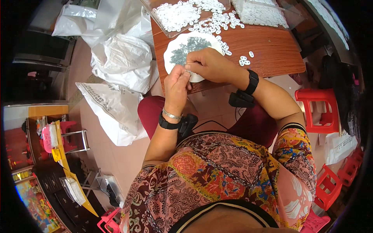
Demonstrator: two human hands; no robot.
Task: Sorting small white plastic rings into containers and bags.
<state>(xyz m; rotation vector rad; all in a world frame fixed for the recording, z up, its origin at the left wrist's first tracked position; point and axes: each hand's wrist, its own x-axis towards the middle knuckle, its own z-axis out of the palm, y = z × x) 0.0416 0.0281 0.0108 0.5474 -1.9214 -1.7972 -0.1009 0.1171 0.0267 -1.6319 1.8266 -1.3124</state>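
Observation:
My left hand point(176, 87) and my right hand point(211, 65) meet over the near edge of a white scalloped plate point(168, 58), fingertips pinched together. Whatever sits between the fingers is too small and too covered to make out. On the plate lies a spread pile of small grey metal-looking pieces point(196, 43). Small white oval pieces with two dark holes point(244, 60) lie loose to the right of the plate. More of them form a heap point(217, 22) behind it, spilling from a clear shallow tray point(171, 34) full of the same pieces.
The brown wooden table point(272, 50) carries a clear bag of white pieces point(264, 15) at the far right. Large white sacks point(122, 62) stand on the floor to the left. Red plastic stools point(318, 108) are at my right. A cable point(211, 122) hangs below the table.

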